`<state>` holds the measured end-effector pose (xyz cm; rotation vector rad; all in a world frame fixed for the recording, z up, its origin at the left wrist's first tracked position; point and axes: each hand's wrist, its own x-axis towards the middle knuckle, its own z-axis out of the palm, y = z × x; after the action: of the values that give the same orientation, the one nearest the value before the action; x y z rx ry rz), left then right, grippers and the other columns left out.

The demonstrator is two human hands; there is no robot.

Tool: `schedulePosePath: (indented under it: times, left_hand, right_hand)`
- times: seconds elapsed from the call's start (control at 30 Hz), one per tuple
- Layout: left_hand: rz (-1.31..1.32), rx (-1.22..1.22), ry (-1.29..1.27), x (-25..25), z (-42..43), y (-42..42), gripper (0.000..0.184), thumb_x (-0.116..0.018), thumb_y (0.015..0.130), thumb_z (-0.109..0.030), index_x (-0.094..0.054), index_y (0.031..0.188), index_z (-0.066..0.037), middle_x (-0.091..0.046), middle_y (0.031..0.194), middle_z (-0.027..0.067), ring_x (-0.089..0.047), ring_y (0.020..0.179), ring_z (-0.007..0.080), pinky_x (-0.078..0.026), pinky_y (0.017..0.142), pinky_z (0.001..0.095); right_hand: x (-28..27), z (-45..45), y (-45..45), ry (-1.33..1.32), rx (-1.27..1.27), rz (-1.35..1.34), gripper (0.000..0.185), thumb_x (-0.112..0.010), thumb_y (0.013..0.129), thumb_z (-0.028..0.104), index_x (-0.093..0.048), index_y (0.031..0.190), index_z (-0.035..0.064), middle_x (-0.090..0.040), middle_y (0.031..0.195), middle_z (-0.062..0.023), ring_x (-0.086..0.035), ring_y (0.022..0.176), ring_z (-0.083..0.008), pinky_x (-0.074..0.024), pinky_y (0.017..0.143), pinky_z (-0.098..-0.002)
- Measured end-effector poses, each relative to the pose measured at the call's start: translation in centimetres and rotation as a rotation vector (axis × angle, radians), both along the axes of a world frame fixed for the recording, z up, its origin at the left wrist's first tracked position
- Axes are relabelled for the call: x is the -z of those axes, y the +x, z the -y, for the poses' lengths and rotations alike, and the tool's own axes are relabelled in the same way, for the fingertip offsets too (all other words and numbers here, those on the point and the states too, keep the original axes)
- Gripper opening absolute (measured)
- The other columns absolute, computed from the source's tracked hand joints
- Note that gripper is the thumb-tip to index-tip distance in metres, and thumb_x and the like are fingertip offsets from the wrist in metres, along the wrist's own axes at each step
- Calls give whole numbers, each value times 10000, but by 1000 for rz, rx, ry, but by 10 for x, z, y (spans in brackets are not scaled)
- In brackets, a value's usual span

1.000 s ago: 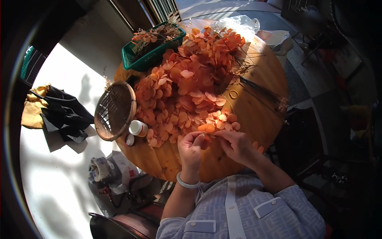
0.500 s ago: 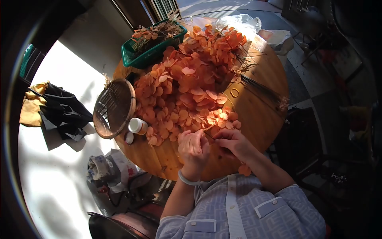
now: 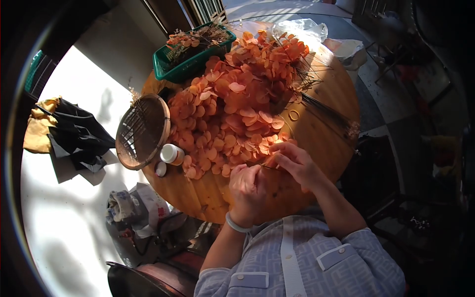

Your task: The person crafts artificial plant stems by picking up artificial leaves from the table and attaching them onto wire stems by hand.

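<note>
The curled left hand [image 3: 247,192] grips a thin dark stem [image 3: 266,167]; the right hand [image 3: 298,166] pinches a smooth orange leaf [image 3: 270,161]. Light, steady pressure should avoid tearing.

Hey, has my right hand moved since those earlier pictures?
Yes. Your right hand has moved forward over the table, and is now closer to the yellow ring than in either earlier picture.
</note>
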<state>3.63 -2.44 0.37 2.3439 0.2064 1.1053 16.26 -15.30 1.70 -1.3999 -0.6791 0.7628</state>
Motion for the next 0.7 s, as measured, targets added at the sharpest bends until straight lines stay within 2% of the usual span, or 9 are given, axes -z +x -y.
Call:
schedulePosePath:
  times: [0.07, 0.1, 0.2, 0.23, 0.33, 0.37, 0.5, 0.6, 0.7]
  left_hand:
    - [-26, 41, -27, -4, 1, 0, 61, -668, 850, -3, -664, 909, -16, -679, 776, 125, -666, 703, 321, -535, 841, 456]
    - [-40, 66, -40, -7, 3, 0, 61, -670, 846, -2, -666, 906, -16, -678, 773, 127, -665, 701, 324, -535, 842, 458]
    - [-110, 99, -60, -10, 9, 3, 55, -666, 838, 2, -673, 887, -21, -665, 750, 129, -658, 693, 326, -534, 836, 447]
    - [-112, 105, -79, -13, 11, 3, 49, -669, 835, -6, -677, 879, -25, -660, 741, 127, -656, 688, 323, -532, 840, 445]
    - [-154, 168, -147, -20, 19, -2, 35, -678, 826, -34, -686, 861, -37, -650, 722, 117, -653, 678, 311, -525, 854, 442]
    - [-188, 229, -171, -21, 21, -5, 35, -682, 824, -46, -689, 858, -42, -648, 720, 111, -653, 676, 306, -522, 861, 441]
    - [-284, 331, -225, -17, 33, -16, 56, -695, 813, -83, -697, 861, -55, -653, 721, 89, -657, 681, 291, -511, 888, 444]
    - [-260, 340, -196, -11, 31, -13, 86, -697, 809, -85, -697, 890, -57, -651, 709, 78, -660, 690, 288, -509, 894, 440]
    - [-359, 377, -249, -11, 25, -11, 169, -702, 801, -97, -695, 964, -53, -666, 783, 106, -666, 723, 309, -509, 898, 446]
  right_hand:
    - [-8, 3, 15, 109, 37, -111, 236, -588, 1022, 153, -629, 1199, 3, -654, 899, -12, -615, 781, -66, -489, 671, -223]
    - [-14, -4, 6, 86, 85, -26, 238, -634, 984, 196, -677, 1130, 13, -696, 868, -54, -648, 760, -113, -505, 679, -272]
    - [-33, -8, 11, -277, -133, 518, 230, -676, 925, 227, -712, 986, 8, -706, 796, -108, -673, 736, -169, -514, 703, -320]
    - [-37, -10, 12, -253, -80, 597, 238, -681, 885, 231, -708, 877, -6, -676, 723, -147, -678, 705, -220, -518, 707, -360]
    - [-30, -15, 17, -250, -46, 313, 236, -680, 900, 218, -703, 873, -15, -671, 704, -122, -664, 679, -177, -510, 661, -335]
    - [-26, -17, 27, -257, -49, 113, 240, -679, 919, 211, -707, 854, -18, -665, 691, -67, -627, 662, -110, -485, 615, -289]
    - [-10, -18, 57, -176, 20, 52, 249, -648, 959, 192, -708, 852, -25, -669, 723, -1, -560, 637, -53, -459, 589, -238]
    - [-1, -21, 57, -88, 16, -7, 201, -618, 988, 168, -684, 912, -6, -682, 768, -32, -590, 615, -58, -456, 564, -203]
    - [-5, -20, 45, 50, 67, -385, 175, -589, 1014, 174, -657, 1022, 12, -678, 752, -48, -598, 570, -86, -459, 521, -213]
